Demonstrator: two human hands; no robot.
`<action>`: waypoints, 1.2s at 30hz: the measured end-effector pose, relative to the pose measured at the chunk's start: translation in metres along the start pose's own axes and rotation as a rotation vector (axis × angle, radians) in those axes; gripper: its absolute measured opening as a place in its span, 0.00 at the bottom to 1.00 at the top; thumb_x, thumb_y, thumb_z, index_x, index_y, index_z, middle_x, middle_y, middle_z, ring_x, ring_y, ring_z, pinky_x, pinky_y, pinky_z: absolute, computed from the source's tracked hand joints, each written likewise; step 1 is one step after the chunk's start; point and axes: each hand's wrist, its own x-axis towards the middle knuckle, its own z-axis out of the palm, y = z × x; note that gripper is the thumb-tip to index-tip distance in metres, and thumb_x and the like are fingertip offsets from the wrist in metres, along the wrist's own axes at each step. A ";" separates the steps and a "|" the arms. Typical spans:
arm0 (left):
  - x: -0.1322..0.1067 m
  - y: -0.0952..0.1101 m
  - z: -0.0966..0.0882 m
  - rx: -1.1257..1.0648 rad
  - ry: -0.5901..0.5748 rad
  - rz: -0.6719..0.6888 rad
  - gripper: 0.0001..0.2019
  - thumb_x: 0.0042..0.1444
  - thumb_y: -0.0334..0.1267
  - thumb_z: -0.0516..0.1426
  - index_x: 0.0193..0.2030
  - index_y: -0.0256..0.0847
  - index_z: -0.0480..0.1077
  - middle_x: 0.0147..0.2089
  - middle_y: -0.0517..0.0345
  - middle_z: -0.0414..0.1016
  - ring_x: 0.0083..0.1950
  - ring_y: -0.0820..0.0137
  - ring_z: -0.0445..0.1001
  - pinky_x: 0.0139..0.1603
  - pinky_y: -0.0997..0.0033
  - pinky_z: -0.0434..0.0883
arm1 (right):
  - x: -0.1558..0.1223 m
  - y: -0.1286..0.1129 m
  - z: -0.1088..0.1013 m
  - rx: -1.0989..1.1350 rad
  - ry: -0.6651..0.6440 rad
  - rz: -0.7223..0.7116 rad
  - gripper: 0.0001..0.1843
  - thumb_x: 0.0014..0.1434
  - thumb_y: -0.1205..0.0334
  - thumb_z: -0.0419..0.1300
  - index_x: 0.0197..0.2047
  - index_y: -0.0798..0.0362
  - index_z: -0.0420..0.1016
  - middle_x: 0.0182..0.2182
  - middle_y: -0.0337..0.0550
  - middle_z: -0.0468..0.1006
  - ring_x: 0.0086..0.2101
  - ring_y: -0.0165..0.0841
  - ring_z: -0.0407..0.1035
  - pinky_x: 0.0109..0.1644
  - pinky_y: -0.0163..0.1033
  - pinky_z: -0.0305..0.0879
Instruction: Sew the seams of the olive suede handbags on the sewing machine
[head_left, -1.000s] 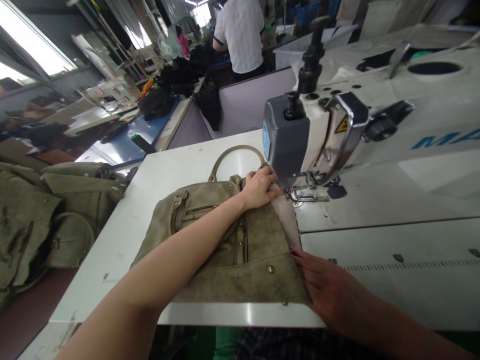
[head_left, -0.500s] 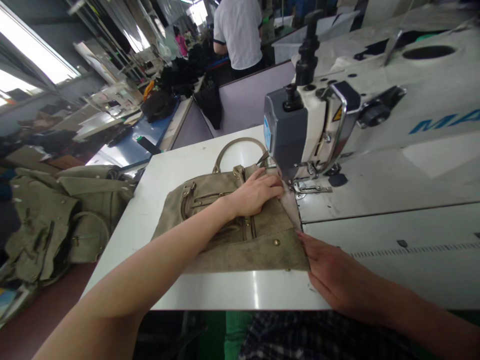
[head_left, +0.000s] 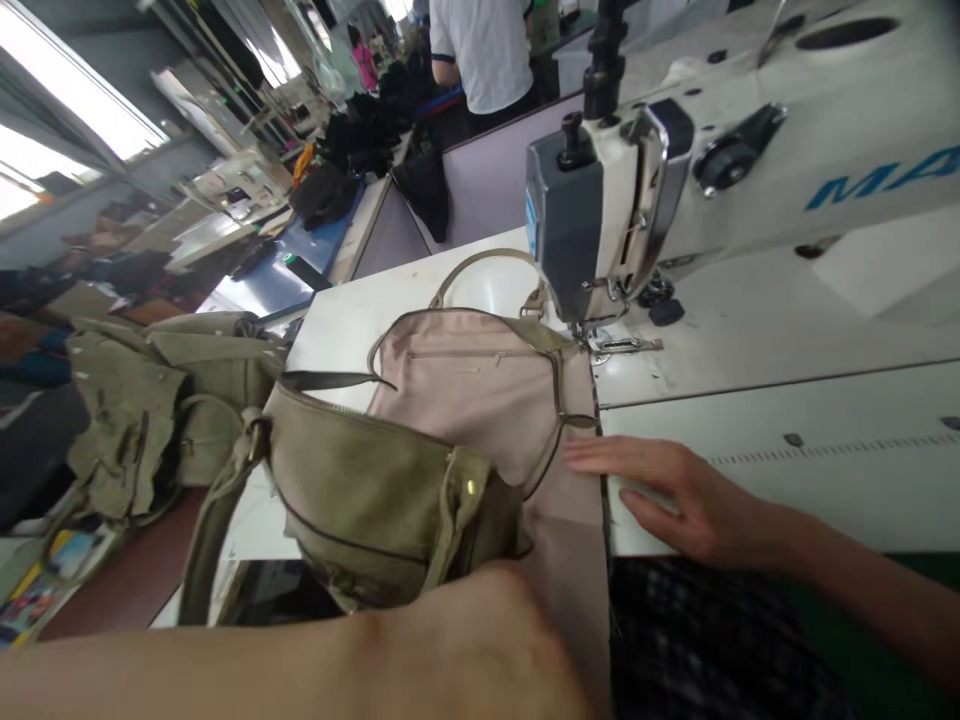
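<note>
An olive suede handbag [head_left: 375, 500] lies on the white sewing table [head_left: 352, 320]. Its front half is lifted and folded toward me, which bares the pale pink lining [head_left: 480, 390]. The far edge of the lining sits under the presser foot [head_left: 600, 345] of the sewing machine [head_left: 675, 170]. My right hand [head_left: 667, 490] lies flat at the table's near edge, fingers stretched out, fingertips touching the lining's right edge. My left forearm [head_left: 360, 670] crosses the bottom of the view under the raised bag half. Its fingers are hidden.
More olive bags [head_left: 142, 410] are piled at the left beside the table. A loose strap [head_left: 214, 520] hangs off the table's front. A person in a white shirt [head_left: 480, 50] stands at a bench behind. Dark fabric [head_left: 360, 150] lies on the far tables.
The bag's front half has been pulled up and back toward me, exposing the lining. My left hand left the bag's top by the needle and dropped out of sight. My right hand slid slightly forward.
</note>
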 end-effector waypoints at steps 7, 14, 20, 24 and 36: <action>0.016 -0.011 -0.002 -0.346 -0.216 0.062 0.11 0.46 0.26 0.53 0.24 0.41 0.53 0.22 0.64 0.64 0.24 0.73 0.61 0.27 0.72 0.63 | -0.013 -0.017 0.007 -0.124 -0.016 -0.114 0.14 0.63 0.72 0.53 0.50 0.60 0.74 0.51 0.55 0.75 0.57 0.38 0.63 0.60 0.45 0.63; 0.011 -0.017 -0.008 -0.482 -0.168 0.092 0.10 0.41 0.27 0.50 0.25 0.41 0.49 0.23 0.62 0.63 0.28 0.71 0.63 0.43 0.73 0.66 | -0.007 -0.023 0.021 -0.371 0.151 -0.206 0.15 0.62 0.74 0.48 0.47 0.62 0.74 0.43 0.56 0.79 0.48 0.41 0.71 0.52 0.47 0.71; 0.012 -0.012 -0.011 -0.411 -0.097 -0.124 0.10 0.52 0.26 0.51 0.41 0.40 0.63 0.36 0.60 0.71 0.38 0.72 0.71 0.54 0.71 0.66 | -0.020 -0.026 0.034 -0.482 0.184 -0.207 0.17 0.61 0.76 0.46 0.43 0.65 0.75 0.39 0.57 0.80 0.44 0.39 0.74 0.51 0.43 0.73; 0.019 -0.030 -0.022 -0.027 -0.074 -0.375 0.21 0.67 0.41 0.45 0.65 0.40 0.52 0.50 0.48 0.68 0.43 0.65 0.73 0.42 0.67 0.71 | -0.027 -0.028 0.044 -0.550 0.222 -0.148 0.16 0.63 0.75 0.47 0.43 0.65 0.76 0.41 0.57 0.79 0.44 0.40 0.73 0.52 0.44 0.72; 0.049 -0.097 0.018 0.570 0.118 -0.068 0.20 0.64 0.36 0.46 0.60 0.30 0.62 0.67 0.44 0.55 0.66 0.60 0.55 0.67 0.57 0.49 | -0.031 -0.037 0.050 -0.523 0.282 -0.013 0.14 0.66 0.71 0.48 0.41 0.58 0.76 0.37 0.48 0.78 0.39 0.37 0.70 0.46 0.43 0.69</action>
